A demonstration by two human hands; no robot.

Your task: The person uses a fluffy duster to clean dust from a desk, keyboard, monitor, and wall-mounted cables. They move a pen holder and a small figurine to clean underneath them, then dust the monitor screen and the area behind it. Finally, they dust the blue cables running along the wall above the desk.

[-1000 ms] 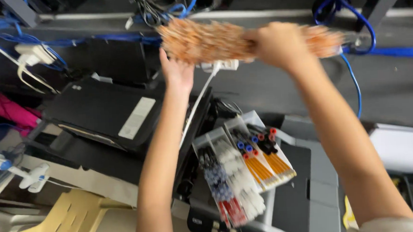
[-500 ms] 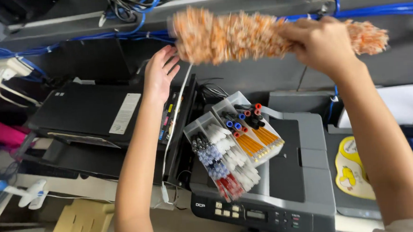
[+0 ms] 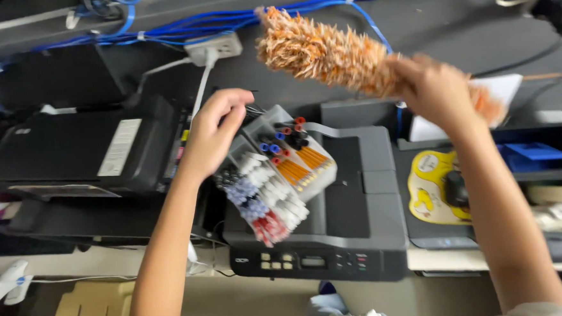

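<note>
The right hand (image 3: pixel 434 92) is closed round the middle of an orange and white fluffy duster (image 3: pixel 327 53), held in the air above the rear edge of the grey printer (image 3: pixel 360 199), tilted with its free end up and to the left; it touches nothing below. The left hand (image 3: pixel 218 126) is loosely curled, fingers half bent, at the rear left corner of the pen tray (image 3: pixel 275 171), which sits askew on the printer's top left corner, its near end overhanging the printer's left edge. Whether the fingers grip the tray's rim or only rest against it cannot be told; the frame is blurred. The tray's compartments hold pens and pencils sorted by colour. A black scanner (image 3: pixel 82 149) stands to the left, just beside the printer; a yellow mouse pad (image 3: pixel 427 192) lies to its right. Judgement: dusting is at an early or middle stage. The duster is in hand but off every surface, and the tray has not been lifted clear, so the printer top beneath it appears yet to be wiped. No surface shows clearly as finished.
</note>
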